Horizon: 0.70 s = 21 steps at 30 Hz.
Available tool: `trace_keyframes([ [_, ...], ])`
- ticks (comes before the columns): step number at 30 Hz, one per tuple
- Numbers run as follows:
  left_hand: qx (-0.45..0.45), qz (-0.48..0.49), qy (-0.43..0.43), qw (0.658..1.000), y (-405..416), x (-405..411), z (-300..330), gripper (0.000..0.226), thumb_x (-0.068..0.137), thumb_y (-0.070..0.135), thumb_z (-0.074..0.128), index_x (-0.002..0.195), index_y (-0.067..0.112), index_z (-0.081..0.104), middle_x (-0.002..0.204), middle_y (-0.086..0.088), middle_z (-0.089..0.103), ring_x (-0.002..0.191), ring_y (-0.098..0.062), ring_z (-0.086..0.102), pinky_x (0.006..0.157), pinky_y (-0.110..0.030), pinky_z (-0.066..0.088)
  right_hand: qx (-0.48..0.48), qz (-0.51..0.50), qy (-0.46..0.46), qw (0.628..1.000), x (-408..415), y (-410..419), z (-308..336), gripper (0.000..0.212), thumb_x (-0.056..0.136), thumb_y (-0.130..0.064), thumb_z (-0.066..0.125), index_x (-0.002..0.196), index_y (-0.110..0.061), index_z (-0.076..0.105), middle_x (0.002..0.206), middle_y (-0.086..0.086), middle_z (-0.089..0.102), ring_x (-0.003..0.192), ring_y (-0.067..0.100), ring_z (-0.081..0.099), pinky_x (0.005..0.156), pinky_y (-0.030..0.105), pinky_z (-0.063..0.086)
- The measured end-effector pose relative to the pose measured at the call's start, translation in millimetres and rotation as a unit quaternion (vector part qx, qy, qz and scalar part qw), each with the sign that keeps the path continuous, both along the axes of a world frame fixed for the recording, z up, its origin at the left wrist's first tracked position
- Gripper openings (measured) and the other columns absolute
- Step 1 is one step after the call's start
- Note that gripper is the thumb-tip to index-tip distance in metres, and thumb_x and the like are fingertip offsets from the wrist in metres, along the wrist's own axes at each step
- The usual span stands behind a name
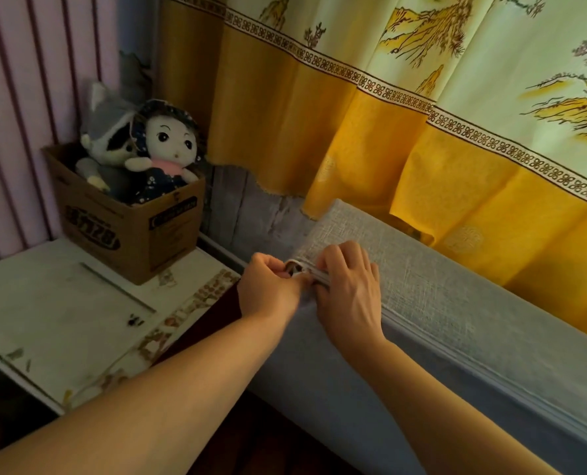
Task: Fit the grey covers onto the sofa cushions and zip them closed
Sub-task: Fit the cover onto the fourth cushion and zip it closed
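Both hands meet at the near-left corner of the cushion: left hand [271, 286] has thumb and fingers curled, pinching something small at the zip end, prob. the slider/pull, tho it's too small to be sure; right hand [348, 286] lies just beside it, touching, fingers bent down and gripping the cover fabric by the zip line. Grey cover [456, 303] is already on the cushion, which stands on its long edge against the yellow curtain [405, 159], running from the hands off to the right edge. The zip [463, 358] runs along the upper face w/ teeth looking shut over the visible length, so closing seems near its last bit at the corner. Handling, as a guess: cover is coarse woven cloth, soft, light, bunches easily, not slippery; foam inside likely springy & pushes the seam apart. Best hold = pull tab in one hand, other hand pinching both seam edges close by the slider to keep them flat. Left of the hands: white cabinet top [62, 303], w/ a cardboard box [131, 231] holding a doll [172, 145] and a grey plush.
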<state>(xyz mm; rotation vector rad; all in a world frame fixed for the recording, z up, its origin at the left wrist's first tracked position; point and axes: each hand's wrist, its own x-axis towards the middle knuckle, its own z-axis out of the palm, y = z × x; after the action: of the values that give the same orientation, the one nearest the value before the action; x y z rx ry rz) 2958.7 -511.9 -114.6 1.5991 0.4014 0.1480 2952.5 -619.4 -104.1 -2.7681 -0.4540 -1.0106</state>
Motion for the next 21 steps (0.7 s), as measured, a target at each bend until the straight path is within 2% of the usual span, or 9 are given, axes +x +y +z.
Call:
trace_keyframes([
  [2,0.021,-0.004,-0.015,1.0,2,-1,1,0.024,0.068,0.023,0.082,0.074,0.023,0.059,0.076,0.004,0.066,0.076,-0.016,0.063,0.072,-0.03,0.051,0.018,0.017,-0.004,1.0,2,-1,0,0.01,0.071,-0.013,0.061,0.079,-0.011,0.056,0.085,0.006,0.05,0.075,0.023,0.05,0.065,0.032,0.038],
  [4,0.038,-0.039,-0.031,0.998,5,-2,2,0.017,0.073,0.021,0.08,0.072,0.024,0.063,0.077,0.003,0.068,0.076,-0.014,0.064,0.075,-0.029,0.052,0.022,0.031,-0.004,0.999,5,-4,0,0.007,0.073,-0.011,0.063,0.077,-0.009,0.06,0.086,0.008,0.051,0.075,0.023,0.051,0.064,0.033,0.043],
  [7,0.042,-0.074,-0.041,0.996,7,1,0,0.007,0.077,0.021,0.076,0.082,0.02,0.071,0.082,0.001,0.07,0.082,-0.015,0.066,0.08,-0.03,0.053,0.027,0.038,0.0,0.999,6,-6,-1,0.015,0.069,-0.001,0.073,0.078,-0.007,0.062,0.087,0.008,0.052,0.076,0.022,0.051,0.065,0.033,0.045],
  [9,0.033,-0.108,-0.039,0.993,7,1,-2,0.006,0.081,0.02,0.072,0.086,0.019,0.074,0.082,0.002,0.071,0.083,-0.014,0.066,0.079,-0.028,0.053,0.024,0.042,0.003,0.999,5,-7,-2,0.016,0.069,-0.001,0.074,0.079,-0.008,0.064,0.088,0.008,0.052,0.078,0.021,0.051,0.066,0.032,0.044],
  [12,-0.069,-0.177,-0.007,0.982,12,-1,0,0.01,0.088,0.011,0.063,0.09,0.016,0.071,0.08,0.001,0.069,0.078,-0.011,0.065,0.068,-0.019,0.051,0.028,0.045,0.004,0.999,6,-8,-3,0.016,0.069,-0.002,0.074,0.081,-0.008,0.065,0.088,0.007,0.052,0.078,0.02,0.051,0.068,0.03,0.043],
  [14,-0.127,-0.205,0.025,0.97,16,-1,1,0.013,0.092,0.011,0.058,0.099,0.011,0.069,0.087,-0.003,0.07,0.083,-0.014,0.065,0.075,-0.026,0.052,0.031,0.045,0.004,0.999,6,-8,-3,0.014,0.07,-0.004,0.074,0.081,-0.008,0.066,0.087,0.007,0.053,0.078,0.02,0.051,0.068,0.031,0.045],
  [16,-0.131,-0.223,0.028,0.966,18,0,2,0.014,0.09,0.016,0.061,0.099,0.012,0.071,0.092,-0.004,0.071,0.089,-0.015,0.065,0.082,-0.031,0.05,0.03,0.048,0.003,0.998,7,-8,-3,0.011,0.072,-0.005,0.073,0.079,-0.007,0.066,0.086,0.007,0.053,0.077,0.021,0.051,0.066,0.033,0.046],
  [18,-0.134,-0.223,0.021,0.965,17,1,6,0.009,0.086,0.021,0.066,0.087,0.014,0.072,0.085,-0.003,0.071,0.08,-0.01,0.064,0.072,-0.023,0.049,0.028,0.051,0.003,0.998,8,-8,-2,0.004,0.074,-0.008,0.069,0.076,-0.006,0.065,0.083,0.008,0.053,0.074,0.022,0.052,0.063,0.035,0.047],
  [21,-0.141,-0.2,0.025,0.969,15,3,10,0.011,0.086,0.018,0.066,0.077,0.013,0.07,0.079,-0.004,0.068,0.067,-0.006,0.06,0.049,-0.009,0.045,0.01,0.034,0.006,0.999,10,-4,-1,0.008,0.076,-0.012,0.061,0.073,-0.005,0.065,0.079,0.009,0.054,0.071,0.024,0.052,0.062,0.036,0.048],
])
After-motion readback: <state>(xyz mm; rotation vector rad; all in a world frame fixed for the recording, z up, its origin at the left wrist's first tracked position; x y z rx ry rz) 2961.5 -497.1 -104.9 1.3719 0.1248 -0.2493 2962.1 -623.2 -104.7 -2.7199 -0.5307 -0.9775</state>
